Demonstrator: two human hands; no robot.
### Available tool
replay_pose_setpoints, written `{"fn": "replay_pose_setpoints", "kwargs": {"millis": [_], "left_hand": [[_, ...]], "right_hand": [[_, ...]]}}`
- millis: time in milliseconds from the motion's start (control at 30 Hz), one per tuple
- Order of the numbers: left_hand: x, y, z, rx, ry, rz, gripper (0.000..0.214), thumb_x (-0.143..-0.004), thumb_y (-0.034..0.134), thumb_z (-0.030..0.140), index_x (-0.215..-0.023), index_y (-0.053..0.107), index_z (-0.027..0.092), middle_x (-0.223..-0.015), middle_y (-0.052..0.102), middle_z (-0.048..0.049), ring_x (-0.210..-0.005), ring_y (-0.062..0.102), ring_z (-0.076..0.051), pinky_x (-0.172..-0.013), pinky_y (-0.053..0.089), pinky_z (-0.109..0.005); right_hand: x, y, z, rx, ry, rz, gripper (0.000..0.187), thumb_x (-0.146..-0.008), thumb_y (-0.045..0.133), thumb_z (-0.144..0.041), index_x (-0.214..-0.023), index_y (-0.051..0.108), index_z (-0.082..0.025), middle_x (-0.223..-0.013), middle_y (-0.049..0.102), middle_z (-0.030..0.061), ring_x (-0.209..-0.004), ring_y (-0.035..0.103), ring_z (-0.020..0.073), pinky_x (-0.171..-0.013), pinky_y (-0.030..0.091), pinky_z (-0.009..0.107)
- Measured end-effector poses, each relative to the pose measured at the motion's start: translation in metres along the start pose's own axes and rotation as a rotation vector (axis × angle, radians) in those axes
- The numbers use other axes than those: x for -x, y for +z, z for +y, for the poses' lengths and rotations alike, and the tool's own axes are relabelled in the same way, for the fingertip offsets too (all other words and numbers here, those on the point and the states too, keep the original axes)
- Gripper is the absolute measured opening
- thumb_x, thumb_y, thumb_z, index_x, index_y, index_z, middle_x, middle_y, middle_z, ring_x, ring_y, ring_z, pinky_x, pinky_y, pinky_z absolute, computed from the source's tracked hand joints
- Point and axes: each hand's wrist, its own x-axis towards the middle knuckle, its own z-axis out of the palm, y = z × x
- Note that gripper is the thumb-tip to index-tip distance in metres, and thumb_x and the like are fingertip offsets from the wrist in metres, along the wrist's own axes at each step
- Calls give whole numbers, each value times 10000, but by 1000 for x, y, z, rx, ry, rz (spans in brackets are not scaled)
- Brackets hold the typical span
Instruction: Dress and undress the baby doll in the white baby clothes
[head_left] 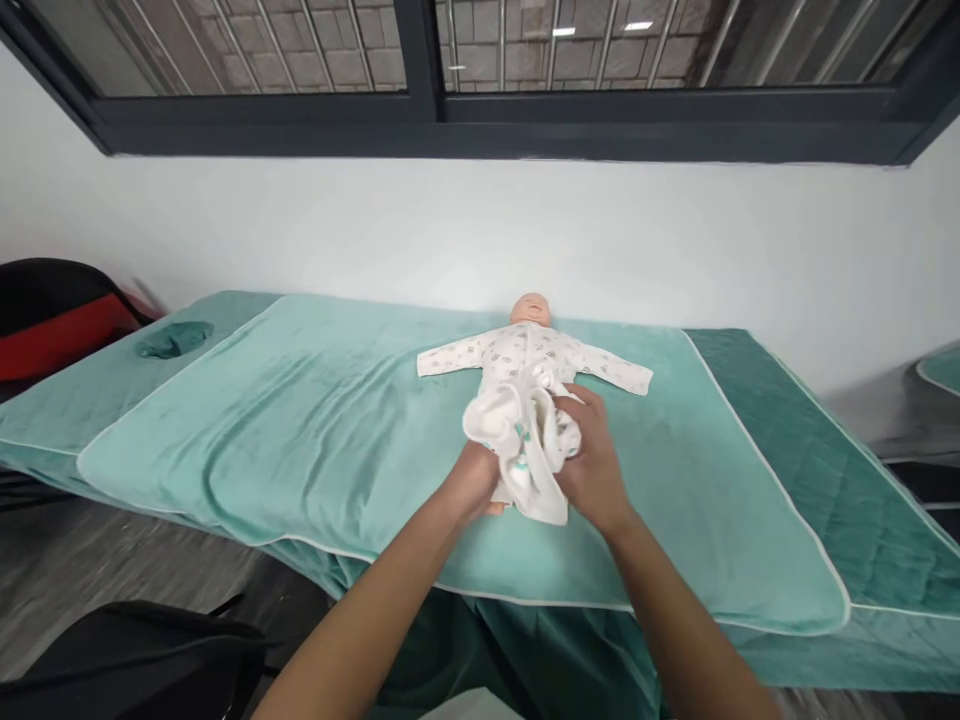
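Observation:
A baby doll (529, 310) lies on its back on a teal blanket (315, 430), head toward the wall, arms spread in a white patterned top (517, 355). Over its lower body sits a bunched white garment (517, 430) with teal trim. My left hand (472, 480) is under the left side of that garment, its fingers mostly hidden by the cloth. My right hand (592, 460) is closed on the garment's right side, fingers curled into the fabric.
The blanket covers a long table (862, 500) with a darker teal quilted cover, set against a white wall under a dark-framed window. A dark teal cloth (174, 340) lies far left. A black-and-red bag (52, 320) sits at left; a black object (135, 660) sits lower left.

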Motion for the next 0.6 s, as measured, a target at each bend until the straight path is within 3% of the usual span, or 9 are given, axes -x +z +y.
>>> {"fn": "replay_pose_setpoints", "kwargs": {"millis": [100, 200, 233, 333, 400, 467, 533, 600], "left_hand": [[-6, -15, -2, 35, -7, -84, 502, -789, 759, 388, -1260, 646, 258, -1194, 732, -93, -1096, 689, -292, -896, 575, -424], [-16, -37, -7, 64, 68, 3, 451, -796, 736, 274, -1234, 631, 248, -1320, 676, -84, -1222, 638, -260, -1021, 515, -401], [-21, -44, -10, 58, 68, 45, 407, -813, 712, 263, -1211, 633, 241, -1301, 683, -83, -1198, 650, -246, -1017, 510, -396], [-36, -59, -19, 19, 61, 141, 319, -831, 670, 255, -1148, 647, 226, -1240, 703, -82, -1082, 685, -215, -961, 516, -378], [-50, -63, -25, -1, 72, 164, 281, -839, 653, 273, -1115, 656, 219, -1209, 714, -81, -1040, 690, -206, -938, 522, -373], [-68, -66, -31, -24, 102, 198, 253, -842, 640, 284, -1084, 662, 214, -1163, 727, -76, -1029, 687, -203, -933, 526, -372], [-88, -66, -36, -64, 166, 241, 233, -827, 632, 256, -1053, 667, 210, -1114, 735, -65, -1048, 678, -202, -951, 522, -368], [-111, -66, -39, -134, 242, 270, 230, -818, 606, 212, -1040, 670, 210, -1101, 733, -57, -1088, 666, -202, -972, 513, -361]], "right_hand": [[1, -46, 26, 148, -36, 91, 496, -774, 718, -263, -1253, 596, -236, -1324, 531, 133, -1272, 542, 312, -1062, 483, 516], [13, -99, 69, 434, 52, 120, 547, -765, 722, -330, -1290, 603, -232, -1352, 522, 154, -1247, 551, 346, -1024, 499, 541], [21, -114, 86, 544, 113, 100, 570, -751, 725, -357, -1297, 610, -236, -1357, 525, 162, -1230, 561, 365, -992, 515, 548], [49, -143, 135, 772, 272, -152, 546, -750, 710, -405, -1269, 642, -251, -1314, 576, 177, -1175, 607, 423, -941, 524, 617], [65, -151, 152, 815, 301, -208, 602, -751, 720, -418, -1322, 625, -253, -1351, 569, 213, -1193, 599, 475, -942, 508, 670], [72, -152, 149, 851, 266, -181, 656, -744, 751, -448, -1363, 602, -291, -1412, 542, 237, -1288, 517, 546, -962, 466, 733], [70, -143, 127, 914, 184, -96, 681, -770, 747, -474, -1407, 553, -335, -1508, 466, 232, -1446, 305, 574, -1033, 363, 798], [59, -120, 97, 901, 73, -46, 666, -843, 692, -477, -1460, 484, -337, -1584, 377, 206, -1517, 194, 516, -1114, 308, 787]]}}
